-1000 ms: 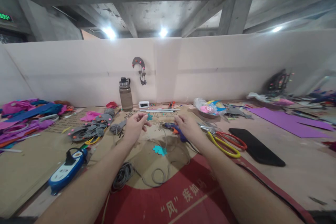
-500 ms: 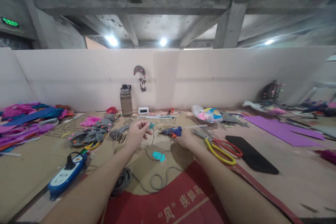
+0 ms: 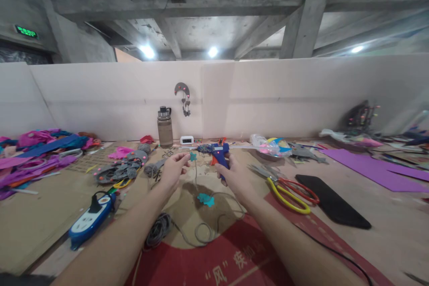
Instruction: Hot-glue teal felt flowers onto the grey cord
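My left hand [image 3: 176,170] pinches a small teal felt star [image 3: 193,156], from which a grey cord [image 3: 196,174] hangs down. Gripped by its handle in my right hand [image 3: 231,172] is a blue glue gun [image 3: 219,153] with an orange trigger. Its nozzle, covered in tangled strands, points left, close above the star. More teal felt cutouts [image 3: 205,199] lie on the cardboard [image 3: 182,228] below, between my forearms. A loose length of grey cord curls there, leading to a coiled bundle [image 3: 159,229] near my left forearm.
Red and yellow scissors [image 3: 288,190] and a black phone [image 3: 333,201] lie at right, near a purple sheet [image 3: 372,167]. At left are a power strip [image 3: 92,223] and felt scraps [image 3: 43,152]. A bottle [image 3: 165,129] stands at the back beneath a moon hanging [image 3: 182,91].
My right hand has lifted the glue gun off the cardboard and brought it up with its nozzle near the star. My left hand still holds the star in nearly the same place.
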Demonstrator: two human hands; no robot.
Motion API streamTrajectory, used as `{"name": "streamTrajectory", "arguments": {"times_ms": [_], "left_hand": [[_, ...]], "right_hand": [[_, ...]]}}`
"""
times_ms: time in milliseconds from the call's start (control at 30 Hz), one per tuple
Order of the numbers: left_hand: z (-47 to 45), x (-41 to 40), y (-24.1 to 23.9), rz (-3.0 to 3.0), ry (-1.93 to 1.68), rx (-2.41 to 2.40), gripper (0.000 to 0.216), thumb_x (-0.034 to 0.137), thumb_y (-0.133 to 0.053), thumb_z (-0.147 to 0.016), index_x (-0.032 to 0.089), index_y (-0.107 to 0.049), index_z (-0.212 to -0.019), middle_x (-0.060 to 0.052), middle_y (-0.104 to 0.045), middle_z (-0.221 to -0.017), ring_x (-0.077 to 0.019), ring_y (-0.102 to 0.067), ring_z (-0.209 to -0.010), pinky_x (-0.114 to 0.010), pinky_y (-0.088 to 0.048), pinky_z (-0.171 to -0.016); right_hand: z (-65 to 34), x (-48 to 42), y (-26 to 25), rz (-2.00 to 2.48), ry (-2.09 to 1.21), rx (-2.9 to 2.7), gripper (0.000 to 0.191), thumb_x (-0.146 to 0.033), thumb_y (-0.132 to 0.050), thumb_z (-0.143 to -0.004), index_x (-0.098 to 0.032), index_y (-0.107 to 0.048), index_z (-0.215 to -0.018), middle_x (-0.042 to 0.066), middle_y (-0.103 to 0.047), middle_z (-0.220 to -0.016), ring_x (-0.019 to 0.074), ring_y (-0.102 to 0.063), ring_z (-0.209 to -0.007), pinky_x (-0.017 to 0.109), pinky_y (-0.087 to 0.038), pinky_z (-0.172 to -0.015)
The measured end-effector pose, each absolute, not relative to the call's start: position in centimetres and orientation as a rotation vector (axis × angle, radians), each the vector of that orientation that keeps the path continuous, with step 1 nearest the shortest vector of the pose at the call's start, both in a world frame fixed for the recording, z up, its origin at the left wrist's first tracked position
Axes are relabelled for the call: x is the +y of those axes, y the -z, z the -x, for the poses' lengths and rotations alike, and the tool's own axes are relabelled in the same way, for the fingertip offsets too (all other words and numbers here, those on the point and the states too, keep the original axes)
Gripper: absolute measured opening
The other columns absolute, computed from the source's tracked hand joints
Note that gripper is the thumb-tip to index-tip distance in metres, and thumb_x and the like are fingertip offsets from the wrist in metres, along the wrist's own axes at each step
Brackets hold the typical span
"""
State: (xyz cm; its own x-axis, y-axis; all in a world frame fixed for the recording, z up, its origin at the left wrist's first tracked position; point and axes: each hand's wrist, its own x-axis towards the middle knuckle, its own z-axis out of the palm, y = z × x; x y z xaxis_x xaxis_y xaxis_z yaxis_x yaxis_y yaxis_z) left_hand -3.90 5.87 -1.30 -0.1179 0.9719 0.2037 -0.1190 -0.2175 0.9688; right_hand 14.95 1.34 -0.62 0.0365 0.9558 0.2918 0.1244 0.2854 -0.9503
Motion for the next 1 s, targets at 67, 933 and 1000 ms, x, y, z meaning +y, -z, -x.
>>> {"name": "streamTrajectory", "arguments": {"times_ms": [67,933,1000], "left_hand": [[4.0,5.9,1.2,-1.205,-1.528,1.062,0.036,0.041,-0.076,-0.056,0.014,-0.065,-0.076,0.002,-0.054,-0.059,-0.0055,-0.045,-0.049,-0.014,-0.027,-0.037],[3.8,5.5,0.7,-1.141,-1.548,1.017,0.038,0.041,-0.078,-0.053,0.012,-0.065,-0.075,0.003,-0.050,-0.055,-0.0047,-0.039,-0.047,-0.015,-0.022,-0.038],[3.8,5.5,0.7,-1.143,-1.549,1.021,0.038,0.041,-0.077,-0.053,0.013,-0.066,-0.076,0.003,-0.051,-0.056,-0.0052,-0.041,-0.047,-0.016,-0.022,-0.039]], "right_hand": [[-14.9,1.0,0.3,1.090,-0.856,-1.434,0.037,-0.033,-0.052,-0.074,-0.016,-0.048,-0.107,-0.003,-0.054,-0.064,0.0113,-0.048,-0.050,0.022,-0.039,-0.047],[-14.7,0.0,0.5,1.103,-0.304,-1.709,0.034,-0.023,-0.045,-0.083,-0.019,-0.047,-0.116,0.010,-0.062,-0.106,0.0218,-0.059,-0.092,0.035,-0.045,-0.082],[-14.7,0.1,0.6,1.120,-0.306,-1.717,0.033,-0.023,-0.045,-0.083,-0.019,-0.046,-0.116,0.011,-0.061,-0.107,0.0221,-0.059,-0.092,0.035,-0.045,-0.081]]}}
